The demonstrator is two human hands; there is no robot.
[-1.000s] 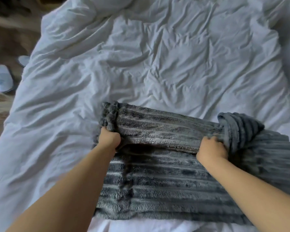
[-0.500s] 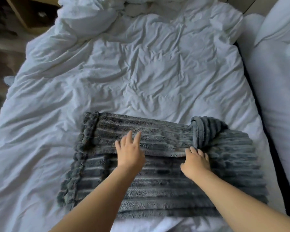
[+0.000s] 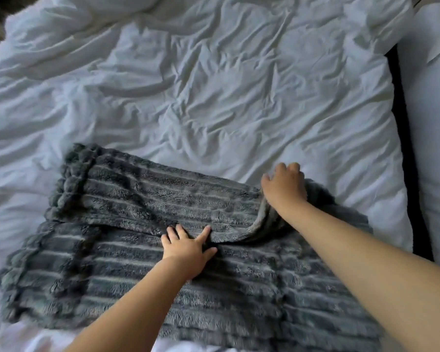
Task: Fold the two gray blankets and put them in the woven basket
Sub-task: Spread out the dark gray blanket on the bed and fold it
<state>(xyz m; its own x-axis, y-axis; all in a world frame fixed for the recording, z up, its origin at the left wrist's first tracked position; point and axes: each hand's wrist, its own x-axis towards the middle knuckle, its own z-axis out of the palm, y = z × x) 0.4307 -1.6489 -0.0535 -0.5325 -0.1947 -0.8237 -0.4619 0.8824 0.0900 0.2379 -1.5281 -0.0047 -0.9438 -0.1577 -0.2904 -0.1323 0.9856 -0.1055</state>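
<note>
Subject: one gray blanket (image 3: 142,270), ribbed, lying on the bed (image 3: 214,97) at its near edge and extending toward the near right corner. Its long axis runs left to right across the bed, the right end sitting slightly nearer than the left. The ribs follow the same axis. The thick bordered short end points at the bed's left edge. A folded-over layer covers the far half, and its free edge crosses the middle of the blanket.

The left hand (image 3: 188,247) lies flat on that free edge, fingers straight and spread, holding nothing.

The right hand (image 3: 285,189) rests palm down on a raised bunch of cloth at the far right corner of the folded layer, fingers spread and lightly bent, pressing rather than gripping.

A white pillow (image 3: 432,123) lies along the bed's right edge.
</note>
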